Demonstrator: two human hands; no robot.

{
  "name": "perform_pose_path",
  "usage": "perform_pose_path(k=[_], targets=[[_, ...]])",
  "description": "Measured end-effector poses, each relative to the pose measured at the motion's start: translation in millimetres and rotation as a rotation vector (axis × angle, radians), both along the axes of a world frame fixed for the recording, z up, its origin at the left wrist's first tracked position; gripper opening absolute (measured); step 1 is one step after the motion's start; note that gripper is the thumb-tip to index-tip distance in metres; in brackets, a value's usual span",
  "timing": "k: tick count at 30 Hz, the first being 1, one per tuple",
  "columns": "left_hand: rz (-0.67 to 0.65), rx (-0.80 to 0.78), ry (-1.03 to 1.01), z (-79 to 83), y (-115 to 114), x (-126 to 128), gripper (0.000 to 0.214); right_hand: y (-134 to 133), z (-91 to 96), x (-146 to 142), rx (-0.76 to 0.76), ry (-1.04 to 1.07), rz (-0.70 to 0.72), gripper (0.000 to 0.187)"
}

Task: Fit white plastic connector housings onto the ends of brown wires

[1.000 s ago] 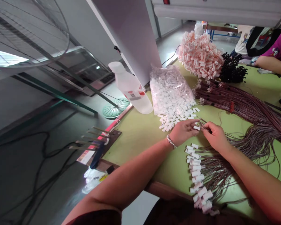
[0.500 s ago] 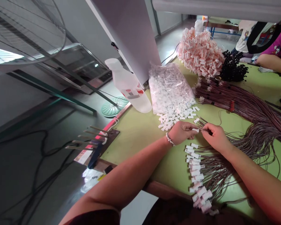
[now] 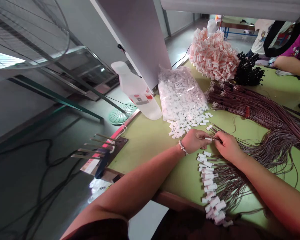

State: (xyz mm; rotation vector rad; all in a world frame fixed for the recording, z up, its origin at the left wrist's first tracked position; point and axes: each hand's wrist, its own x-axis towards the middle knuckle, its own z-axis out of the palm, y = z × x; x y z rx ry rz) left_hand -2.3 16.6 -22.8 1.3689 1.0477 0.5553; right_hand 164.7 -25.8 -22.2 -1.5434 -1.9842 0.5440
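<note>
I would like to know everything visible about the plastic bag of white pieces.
The plastic bag looks thin, clear and wrinkled, with a pale printed label on its upper side. Packed with small white pieces, it lies on the green tabletop beside the bottle; loose white pieces spread at its near end.

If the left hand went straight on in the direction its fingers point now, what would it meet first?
Most likely the right hand, which is just opposite; the depth between them is hard to judge here.

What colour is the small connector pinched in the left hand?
White: the connector between the fingertips of the left hand shows in the head view.
</note>
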Motion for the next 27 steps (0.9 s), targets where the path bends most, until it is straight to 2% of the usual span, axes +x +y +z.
perform_pose_path(k=[4,8,10,12,13,15,17,18,19,22,24,27], targets=[[-0.101,0.120,0.088,4.2,4.9,-8.7,0.014,-0.7,1.8,0.9,-0.076,0.121,-0.016,0.012],[-0.382,0.356,0.174,13.0,12.6,-25.9,0.008,1.2,2.5,0.6,-0.224,0.486,-0.143,0.018],[-0.524,0.418,0.193,20.2,16.6,-33.4,0.007,2.9,2.0,-0.6,-0.285,0.653,-0.240,0.021],[-0.609,0.435,0.244,29.6,21.5,-36.6,0.009,4.4,1.7,-2.3,-0.318,0.730,-0.291,0.024],[-0.589,0.434,0.288,34.5,24.4,-35.6,0.011,5.0,1.7,-3.1,-0.328,0.750,-0.298,0.025],[-0.419,0.440,0.396,42.2,30.5,-27.0,0.016,5.4,1.7,-4.5,-0.339,0.792,-0.302,0.026],[-0.088,0.514,0.483,43.9,35.4,-10.3,0.021,5.1,1.8,-5.1,-0.330,0.847,-0.310,0.025],[-0.060,0.563,0.500,42.1,37.0,-0.2,0.025,4.8,1.7,-5.0,-0.326,0.867,-0.310,0.024],[-0.095,0.597,0.532,38.7,38.1,9.9,0.028,4.5,1.6,-4.7,-0.321,0.873,-0.305,0.023],[-0.174,0.700,0.699,25.3,39.2,30.7,0.019,3.7,1.3,-3.2,-0.304,0.826,-0.291,0.019],[-0.169,0.709,0.728,19.3,39.7,30.7,0.016,3.7,1.4,-2.5,-0.291,0.788,-0.293,0.018],[-0.094,0.653,0.650,18.8,39.7,12.4,0.017,4.8,1.5,-2.6,-0.310,0.788,-0.275,0.017]])
